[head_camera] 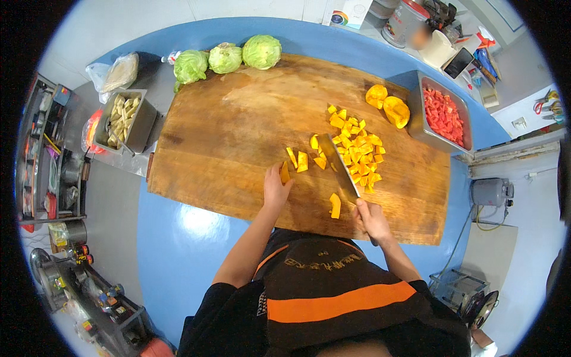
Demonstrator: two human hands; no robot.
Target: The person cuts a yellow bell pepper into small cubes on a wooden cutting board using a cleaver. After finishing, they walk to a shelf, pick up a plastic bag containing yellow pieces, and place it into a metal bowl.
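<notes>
My right hand (371, 218) grips the handle of a cleaver (340, 167), whose broad blade points up and left over the wooden cutting board (214, 134). Along the blade's right side lies a heap of orange pumpkin chunks (363, 154). My left hand (276, 185) holds a pumpkin slice (284, 173) at its fingertips, on the board left of the cleaver. Between hand and blade are a few loose pumpkin pieces (302, 162). A curved pumpkin slice (335, 205) lies below the blade. Two larger pumpkin pieces (396, 112) rest at the board's upper right.
Three green cabbages (262, 52) line the board's far left edge. A steel pan of diced red food (444, 117) stands at the right. At the left is another steel pan (145, 117) with pale peeled pieces, near a plastic bag (120, 73). A phone (458, 63) lies on the back-right shelf.
</notes>
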